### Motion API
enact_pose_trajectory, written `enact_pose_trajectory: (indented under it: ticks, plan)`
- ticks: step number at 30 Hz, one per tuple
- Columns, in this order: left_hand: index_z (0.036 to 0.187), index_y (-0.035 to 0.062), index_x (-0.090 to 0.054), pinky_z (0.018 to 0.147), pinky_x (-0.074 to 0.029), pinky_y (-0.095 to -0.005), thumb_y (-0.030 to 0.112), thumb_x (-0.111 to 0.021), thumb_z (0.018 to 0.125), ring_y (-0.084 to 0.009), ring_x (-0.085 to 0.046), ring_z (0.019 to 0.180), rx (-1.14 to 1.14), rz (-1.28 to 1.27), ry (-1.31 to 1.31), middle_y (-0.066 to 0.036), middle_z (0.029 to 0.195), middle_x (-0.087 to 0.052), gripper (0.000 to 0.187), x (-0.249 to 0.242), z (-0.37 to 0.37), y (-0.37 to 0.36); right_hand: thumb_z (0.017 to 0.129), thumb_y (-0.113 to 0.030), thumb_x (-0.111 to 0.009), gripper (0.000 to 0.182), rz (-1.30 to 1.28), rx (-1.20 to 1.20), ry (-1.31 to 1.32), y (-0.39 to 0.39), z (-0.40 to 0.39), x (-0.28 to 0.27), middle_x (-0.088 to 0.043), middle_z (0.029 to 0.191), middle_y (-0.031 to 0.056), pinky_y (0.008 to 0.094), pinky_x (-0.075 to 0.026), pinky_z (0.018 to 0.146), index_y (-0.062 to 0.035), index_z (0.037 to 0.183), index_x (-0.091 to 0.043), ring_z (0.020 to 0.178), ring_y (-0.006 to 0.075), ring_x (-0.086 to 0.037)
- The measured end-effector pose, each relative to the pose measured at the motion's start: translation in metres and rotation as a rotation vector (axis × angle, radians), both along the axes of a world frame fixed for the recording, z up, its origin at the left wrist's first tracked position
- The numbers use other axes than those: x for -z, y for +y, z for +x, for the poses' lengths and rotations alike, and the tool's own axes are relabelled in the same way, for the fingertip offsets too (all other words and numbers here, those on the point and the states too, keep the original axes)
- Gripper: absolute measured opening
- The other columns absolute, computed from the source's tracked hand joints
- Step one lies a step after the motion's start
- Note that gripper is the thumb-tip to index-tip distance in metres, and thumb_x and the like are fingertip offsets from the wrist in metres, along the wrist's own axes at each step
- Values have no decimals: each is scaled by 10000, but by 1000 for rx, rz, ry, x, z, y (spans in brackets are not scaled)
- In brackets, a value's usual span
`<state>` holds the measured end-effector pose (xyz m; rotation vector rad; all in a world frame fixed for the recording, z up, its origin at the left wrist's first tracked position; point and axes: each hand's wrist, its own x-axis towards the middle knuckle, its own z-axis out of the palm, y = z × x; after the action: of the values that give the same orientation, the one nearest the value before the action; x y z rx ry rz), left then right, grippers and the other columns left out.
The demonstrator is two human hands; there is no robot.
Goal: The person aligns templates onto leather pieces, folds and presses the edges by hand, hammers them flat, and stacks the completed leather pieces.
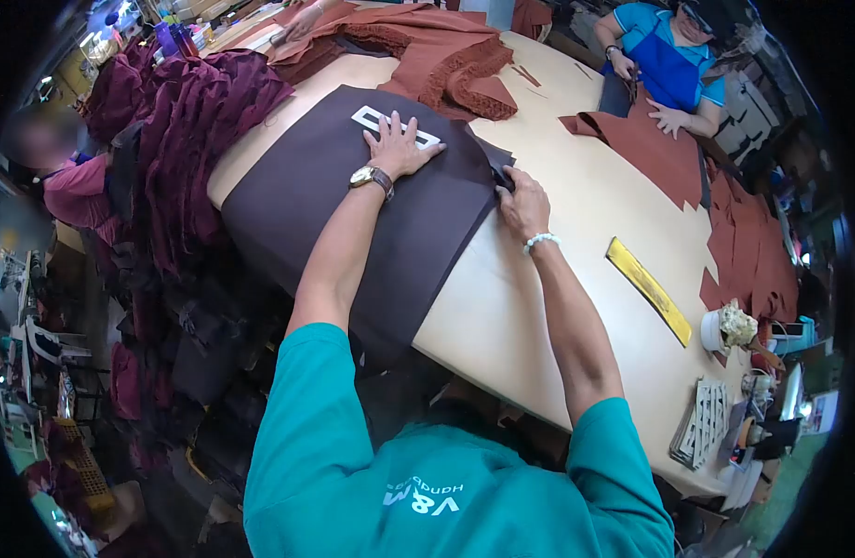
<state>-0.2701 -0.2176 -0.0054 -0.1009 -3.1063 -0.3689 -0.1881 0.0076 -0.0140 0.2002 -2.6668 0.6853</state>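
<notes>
L hand [401,147] flat on template [395,127], fabric [353,214] edge

A dark brown cloth [390,232] lies across a pale cream table [576,195] at centre frame. A white template [390,126] with cut-out slots sits on it, upper centre. The left hand [400,144] wears a gold watch with a brown strap [372,177]; the right hand [523,200] has a white bead bracelet [541,241]. Both sleeves are teal. Rust-brown fabric [437,46] heaps at upper centre, maroon cloth [190,121] at upper left. A yellow ruler [647,288] lies right of centre. A person in a blue top [669,60] sits upper right
</notes>
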Motion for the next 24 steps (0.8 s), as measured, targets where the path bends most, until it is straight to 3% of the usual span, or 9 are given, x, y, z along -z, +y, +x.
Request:
enact_pose_trajectory:
  ticks: [5,9,12,15,17,18,24]
  plan:
    - [1422,124,-249,1037,-73,-637,748,-398,752,-397,-45,1370,-6,-12,-8,-194,1486,-113,928,3,-3,-3,754,-134,-598,316,-85,111,78,52,11,-2,-631,969,162,399,-481,789,-46,1057,-617,863,310,-616]
    - [1427,138,-240,1041,-58,-633,757,-400,742,-402,-50,1369,-12,-20,-30,-193,1488,-110,936,4,-6,0,747,-79,-654,353,-399,203,78,95,37,-24,-650,974,137,314,-508,760,-3,1090,-617,805,207,-647]
    - [1430,144,-232,1048,-57,-618,756,-410,735,-404,-45,1369,-17,-14,-74,-183,1493,-100,944,2,-9,0,772,-75,-662,345,-480,5,203,73,57,-54,-648,1001,132,282,-519,726,5,1103,-609,807,183,-647]
    - [1436,177,-216,1048,-46,-622,768,-374,739,-392,-32,1374,-10,22,-157,-168,1499,-84,928,-2,-16,-4,770,-70,-669,328,-511,-178,218,21,66,-66,-647,1014,116,293,-522,725,-32,1092,-625,839,191,-646]
    - [1440,194,-202,1040,-44,-635,778,-356,736,-394,-26,1374,16,55,-216,-162,1502,-75,927,0,-28,-11,728,-61,-673,359,-459,-296,245,-7,67,-55,-637,1019,122,334,-516,723,-36,1082,-620,822,250,-644]
    - [1442,219,-188,1028,-42,-652,780,-339,740,-398,-16,1374,143,-80,-255,-152,1506,-62,911,25,-57,-25,733,-68,-650,361,-279,-300,256,-18,72,-59,-627,1021,126,352,-516,716,-32,1089,-606,825,290,-633]
    - [1442,217,-188,1032,-43,-645,753,-352,763,-395,-9,1375,5,-48,-239,-146,1508,-54,881,4,-32,-11,735,-95,-636,340,-175,-266,133,-46,63,-19,-620,1021,117,380,-515,722,-41,1070,-608,838,311,-623]
